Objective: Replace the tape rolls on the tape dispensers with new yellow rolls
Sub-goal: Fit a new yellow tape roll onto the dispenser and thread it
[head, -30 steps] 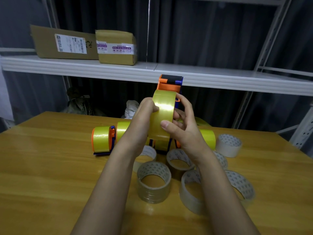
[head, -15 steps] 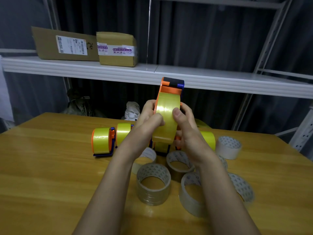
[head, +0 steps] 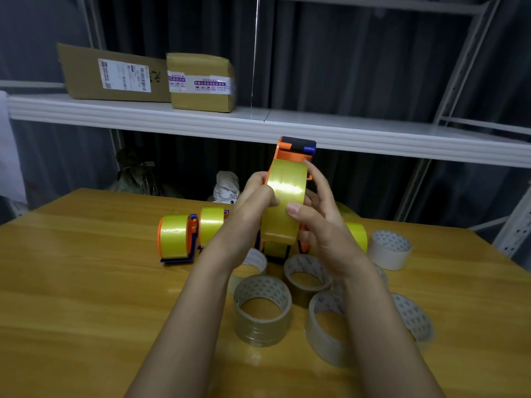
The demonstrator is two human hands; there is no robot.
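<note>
Hands seating a yellow tape roll on an upright dispenser

Person's forearms reach forward over a wooden table (head: 86, 297), and both hands meet at chest height around one orange and blue tape dispenser (head: 296, 149), held upright above the table with its black roller end pointing up. A yellow tape roll (head: 284, 202) sits against the dispenser's orange side plate, its shiny band facing the camera and its axle running left to right, between the two hands.

The left hand (head: 253, 199) has its fingers curled around the roll's left edge and the dispenser frame, gripping it. The right hand (head: 319, 219) is partly open: its thumb presses on the front of the yellow band, and its other fingers spread loosely along the right side and behind. Both hands are equally near; the roll lies directly between them, so any push to seat it would probably travel sideways along the axle.

On the table behind, to the left, stands another tape dispenser (head: 176, 239) already carrying a yellow roll, with a second yellow roll (head: 212, 225) just beside it. A further yellow roll (head: 357, 235) peeks out to the right of the right wrist. Nearer the camera lie several clear tape rolls (head: 263, 311), apparently the removed ones, and a white tape roll (head: 390, 249) farther right. Two cardboard boxes (head: 198, 81) sit on a white shelf (head: 373, 133) behind.
</note>
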